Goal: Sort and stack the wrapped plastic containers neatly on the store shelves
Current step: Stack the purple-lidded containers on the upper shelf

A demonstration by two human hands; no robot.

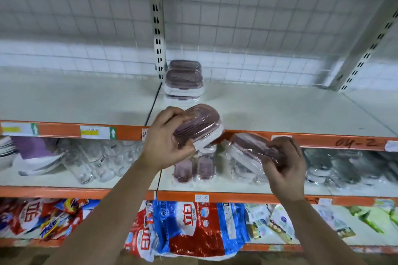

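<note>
Each hand grips one film-wrapped container in front of the orange shelf edge.
The left hand curls round a wrapped clear plastic container with a mauve oval lid, held tilted just above the edge. The right hand pinches a second wrapped mauve-lidded container, slanted just below the edge; the two packs lie near each other, apart. Beyond the left-hand pack, a stack of wrapped mauve-lidded containers stands at the back of the white upper shelf, two lids showing, one behind the other. Two small mauve-lidded tubs sit side by side on the middle shelf under the hands. "04-2" is handwritten on the orange edge; two white labels carry green arrows. Red-and-blue bags below bear large white Chinese characters.
</note>
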